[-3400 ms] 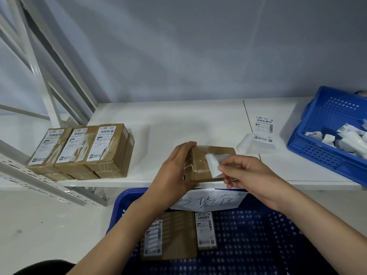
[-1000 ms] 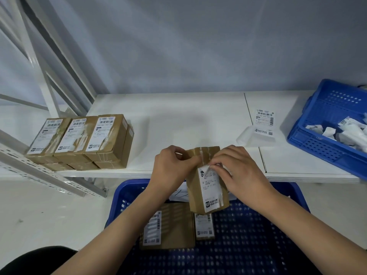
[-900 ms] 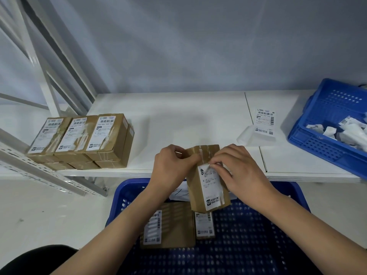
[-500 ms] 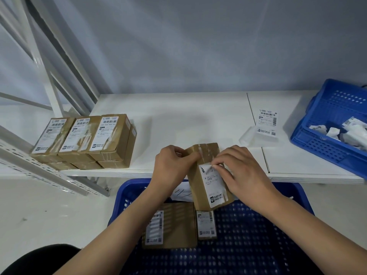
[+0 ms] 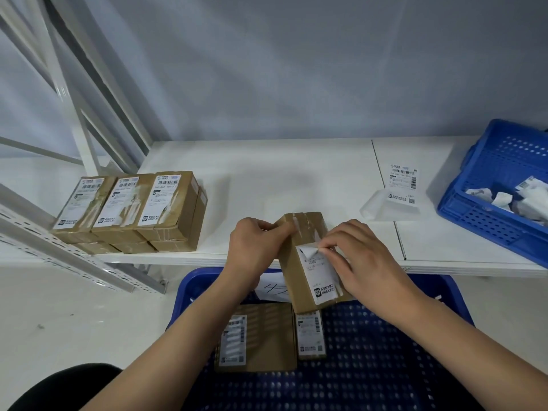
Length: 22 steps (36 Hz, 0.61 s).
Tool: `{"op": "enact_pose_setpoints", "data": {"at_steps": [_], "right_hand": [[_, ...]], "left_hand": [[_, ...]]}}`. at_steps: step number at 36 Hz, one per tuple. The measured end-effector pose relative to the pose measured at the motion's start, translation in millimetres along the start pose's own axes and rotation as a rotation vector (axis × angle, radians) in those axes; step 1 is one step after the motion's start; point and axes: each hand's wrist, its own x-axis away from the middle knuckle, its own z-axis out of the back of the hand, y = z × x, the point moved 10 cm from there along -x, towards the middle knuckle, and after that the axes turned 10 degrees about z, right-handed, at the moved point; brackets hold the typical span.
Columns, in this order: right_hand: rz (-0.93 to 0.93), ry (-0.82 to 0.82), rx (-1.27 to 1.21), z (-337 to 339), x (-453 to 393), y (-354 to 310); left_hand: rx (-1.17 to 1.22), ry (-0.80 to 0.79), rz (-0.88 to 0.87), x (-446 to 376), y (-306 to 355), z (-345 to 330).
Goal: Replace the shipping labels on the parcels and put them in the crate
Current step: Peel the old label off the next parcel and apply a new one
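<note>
White table (image 5: 267, 179) edge, above blue crate (image 5: 385, 366): left hand (image 5: 255, 250) is gripping a brown parcel (image 5: 302, 262) while right hand (image 5: 361, 262) is pinching its label (image 5: 320, 277) corner.

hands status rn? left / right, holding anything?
Left hand: closed, gripping the top end of the parcel.
Right hand: closed, fingertips pinching the peeled top corner of the parcel's label.

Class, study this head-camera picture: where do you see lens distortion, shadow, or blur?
Head view: wide-angle bending bows the shelf frame at left; a soft shadow lies on the white shelf behind the hands; small print on the held parcel's label is too blurred to read.
</note>
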Motion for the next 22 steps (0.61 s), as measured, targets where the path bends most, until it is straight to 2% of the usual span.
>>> {"op": "enact_pose_setpoints", "data": {"at_steps": [22], "right_hand": [[0.007, 0.046, -0.015, 5, 2, -6]], "left_hand": [[0.18, -0.034, 0.095, -17, -9, 10]]}}
